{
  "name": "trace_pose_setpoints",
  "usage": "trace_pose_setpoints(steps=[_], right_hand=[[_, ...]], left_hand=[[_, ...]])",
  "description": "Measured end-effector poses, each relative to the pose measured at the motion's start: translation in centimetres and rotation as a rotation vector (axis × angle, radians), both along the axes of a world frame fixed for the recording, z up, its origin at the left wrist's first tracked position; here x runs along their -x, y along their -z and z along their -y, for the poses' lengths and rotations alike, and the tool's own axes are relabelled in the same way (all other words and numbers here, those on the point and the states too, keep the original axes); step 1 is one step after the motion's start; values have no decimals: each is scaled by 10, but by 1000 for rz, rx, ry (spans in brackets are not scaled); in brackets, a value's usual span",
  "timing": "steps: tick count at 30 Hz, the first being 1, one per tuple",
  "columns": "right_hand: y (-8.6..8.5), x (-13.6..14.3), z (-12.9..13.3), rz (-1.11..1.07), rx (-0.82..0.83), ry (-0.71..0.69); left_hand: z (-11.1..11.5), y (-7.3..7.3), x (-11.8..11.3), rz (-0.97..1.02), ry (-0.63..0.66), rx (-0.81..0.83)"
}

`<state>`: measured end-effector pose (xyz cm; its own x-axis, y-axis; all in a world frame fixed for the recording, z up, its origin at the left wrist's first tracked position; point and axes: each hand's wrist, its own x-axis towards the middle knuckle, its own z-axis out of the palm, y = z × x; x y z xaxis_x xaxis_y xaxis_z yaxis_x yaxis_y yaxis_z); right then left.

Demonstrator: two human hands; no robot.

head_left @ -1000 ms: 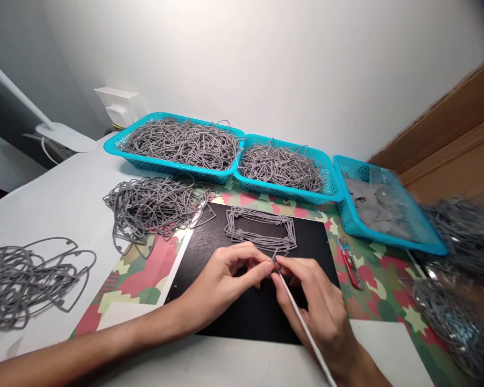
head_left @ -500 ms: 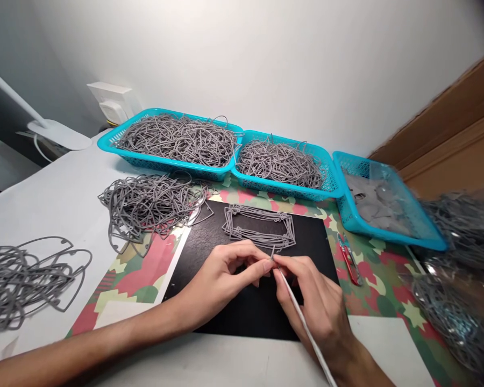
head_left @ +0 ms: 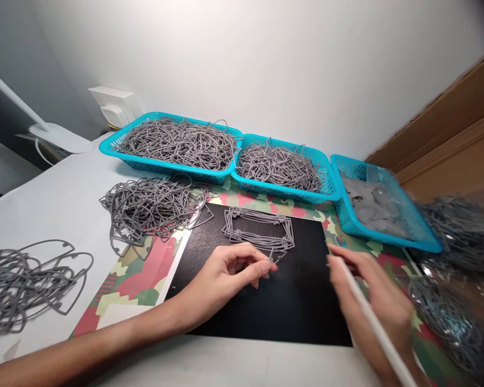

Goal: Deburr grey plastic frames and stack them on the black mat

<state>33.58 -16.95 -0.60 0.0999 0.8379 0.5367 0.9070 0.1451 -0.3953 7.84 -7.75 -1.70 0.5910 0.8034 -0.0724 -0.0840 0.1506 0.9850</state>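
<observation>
My left hand [head_left: 236, 277] is over the black mat [head_left: 302, 295], thumb and forefinger pinched on a thin grey gasket [head_left: 280, 256], most of it hidden behind my fingers. Just beyond lies a stack of grey rectangular gaskets [head_left: 262, 238] on the mat. To the right, past the mat's edge, my right hand [head_left: 373, 306] is smeared by motion. Its fingers are closed around a long white stick [head_left: 373, 320], which runs down toward the bottom edge of the view.
Along the wall stand a left blue basket [head_left: 165, 165] and a middle blue basket [head_left: 284, 191], both heaped with grey gaskets. A right blue basket [head_left: 391, 236] holds flat grey pieces. Loose gasket piles [head_left: 157, 207] lie left; bagged gaskets [head_left: 447, 317] are at right.
My right hand has moved away from my left hand, to the right with the white stick, and now covers where the red-handled tool lay. My left hand has stayed in place.
</observation>
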Motion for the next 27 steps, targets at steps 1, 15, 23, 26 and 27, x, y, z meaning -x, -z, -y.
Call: trace_pose_setpoints(steps=[1,15,23,26,27], right_hand=[[0,-19,8,-3,19,112],[12,-46,36,223,59,-196],[-2,40,-19,278,-177,-496],[-15,38,-31,152,-144,-571],[-21,35,-36,103,-108,-601]], left_hand=[[1,0,0,0,3,-5],[11,10,9,-167,73,-993],[8,14,13,-209,38,-960],[1,7,19,-263,66,-844],[-2,4,22,-289,79,-825]])
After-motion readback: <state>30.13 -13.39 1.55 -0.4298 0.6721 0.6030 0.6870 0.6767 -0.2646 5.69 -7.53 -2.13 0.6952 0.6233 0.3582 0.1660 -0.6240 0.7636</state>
